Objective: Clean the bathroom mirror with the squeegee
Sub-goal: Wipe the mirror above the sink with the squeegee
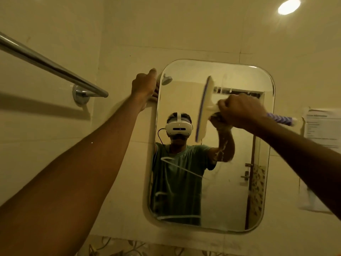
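A rounded rectangular mirror (232, 191) hangs on the tiled wall ahead. My right hand (241, 111) grips the handle of a white squeegee (205, 108) with a purple blade; its head stands almost upright against the upper middle of the glass. The purple-patterned handle end (280, 120) sticks out to the right past my fist. My left hand (144, 85) clasps the mirror's upper left edge, fingers curled around the rim. Thin streaks of water or foam run across the lower glass. The mirror reflects a person wearing a headset.
A chrome towel bar (53, 68) juts from the wall at the upper left, ending close to my left arm. A paper notice (323, 126) is stuck to the wall right of the mirror. A ceiling lamp (289, 6) glows at top right.
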### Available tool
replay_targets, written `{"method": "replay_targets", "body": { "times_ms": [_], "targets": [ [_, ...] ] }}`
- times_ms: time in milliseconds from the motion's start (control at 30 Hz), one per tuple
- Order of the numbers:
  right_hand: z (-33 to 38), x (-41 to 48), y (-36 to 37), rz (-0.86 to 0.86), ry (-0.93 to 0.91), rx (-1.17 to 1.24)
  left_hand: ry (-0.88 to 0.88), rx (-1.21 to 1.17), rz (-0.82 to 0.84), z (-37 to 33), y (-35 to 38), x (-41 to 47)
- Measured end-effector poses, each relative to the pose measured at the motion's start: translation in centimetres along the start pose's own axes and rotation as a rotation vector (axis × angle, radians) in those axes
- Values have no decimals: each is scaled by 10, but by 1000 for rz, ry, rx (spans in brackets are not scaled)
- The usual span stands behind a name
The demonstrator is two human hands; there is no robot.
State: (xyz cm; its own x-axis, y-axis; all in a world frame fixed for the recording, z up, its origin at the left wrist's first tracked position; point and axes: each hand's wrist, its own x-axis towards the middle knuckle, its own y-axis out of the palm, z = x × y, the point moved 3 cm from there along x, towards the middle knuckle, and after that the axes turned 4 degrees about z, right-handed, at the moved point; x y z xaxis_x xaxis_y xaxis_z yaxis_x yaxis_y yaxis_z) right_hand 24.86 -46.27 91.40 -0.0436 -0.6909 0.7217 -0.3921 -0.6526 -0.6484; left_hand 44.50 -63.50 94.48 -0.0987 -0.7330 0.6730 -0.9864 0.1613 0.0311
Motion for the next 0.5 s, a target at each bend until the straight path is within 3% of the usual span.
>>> {"method": "replay_targets", "body": {
  "times_ms": [100,267,400,500],
  "targets": [
    [45,40,-8,-77,-43,91,0,-90,-21,-9,1,8],
    [79,79,-14,-165,-50,84,33,-25,-117,-9,6,14],
    [21,56,-17,-68,-61,-25,53,8,-187,-5,8,16],
    [-47,32,-12,-23,137,-72,93,85,-227,-6,14,15]
  ]
}}
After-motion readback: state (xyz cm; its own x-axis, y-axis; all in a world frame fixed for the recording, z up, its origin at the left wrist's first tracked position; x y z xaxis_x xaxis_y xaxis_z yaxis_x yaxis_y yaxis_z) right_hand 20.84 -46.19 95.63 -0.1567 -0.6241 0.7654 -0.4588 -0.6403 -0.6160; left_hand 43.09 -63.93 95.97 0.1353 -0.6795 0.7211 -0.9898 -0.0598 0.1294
